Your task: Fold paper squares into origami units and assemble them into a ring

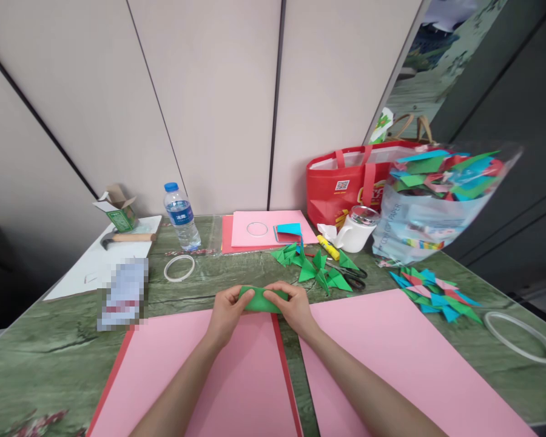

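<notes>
A small piece of green paper [257,301] is stretched between both hands, just above the far edge of a pink sheet [218,370]. My left hand [228,309] pinches its left end, thumb on top. At its right end my right hand [293,306] pinches it the same way. The fingers behind the paper are partly hidden. Beyond the right hand lie several green folded paper shapes [321,270], close to black-handled scissors [355,278]. A second pink sheet [391,346] lies under the right forearm.
A water bottle [181,218], white ring [179,267], hammer [130,237] and small green box [121,212] stand or lie at left. Behind on the right are a white mug [357,230], yellow glue stick [328,247], red bag [330,188] and clear bag of folded paper [430,224].
</notes>
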Tool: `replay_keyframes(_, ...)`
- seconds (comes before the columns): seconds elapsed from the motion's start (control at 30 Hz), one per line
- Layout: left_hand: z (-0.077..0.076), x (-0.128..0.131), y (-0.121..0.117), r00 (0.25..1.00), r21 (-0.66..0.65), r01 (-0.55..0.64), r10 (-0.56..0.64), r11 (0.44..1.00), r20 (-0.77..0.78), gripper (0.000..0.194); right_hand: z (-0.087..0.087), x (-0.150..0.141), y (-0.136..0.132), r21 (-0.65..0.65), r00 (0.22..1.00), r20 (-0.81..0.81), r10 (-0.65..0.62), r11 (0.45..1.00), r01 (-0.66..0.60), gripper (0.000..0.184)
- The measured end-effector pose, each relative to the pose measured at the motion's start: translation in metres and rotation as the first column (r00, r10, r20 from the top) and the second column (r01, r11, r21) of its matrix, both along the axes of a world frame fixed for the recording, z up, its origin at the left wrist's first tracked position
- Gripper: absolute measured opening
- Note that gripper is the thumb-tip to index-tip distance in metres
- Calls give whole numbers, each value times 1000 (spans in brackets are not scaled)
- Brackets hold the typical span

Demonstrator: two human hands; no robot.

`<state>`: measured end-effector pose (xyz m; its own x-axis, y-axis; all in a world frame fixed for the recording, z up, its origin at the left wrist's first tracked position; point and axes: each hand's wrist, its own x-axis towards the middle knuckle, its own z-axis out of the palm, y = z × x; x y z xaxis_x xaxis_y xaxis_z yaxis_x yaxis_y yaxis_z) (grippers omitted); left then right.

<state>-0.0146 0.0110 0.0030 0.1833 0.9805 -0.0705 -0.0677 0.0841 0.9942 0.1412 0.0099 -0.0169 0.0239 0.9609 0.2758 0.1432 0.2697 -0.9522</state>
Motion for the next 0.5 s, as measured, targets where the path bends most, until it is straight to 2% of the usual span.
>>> replay_keyframes(0.27,0,0,0,1000,1,-1,1,1000,-6,21,1,-1,0,-41,1000,1,-19,999,19,11)
replay_keyframes(0.5,2,0,0,1000,-3,-15,15,1000,-17,24,3,0,0,-26,1000,4,-16,1000,16,11)
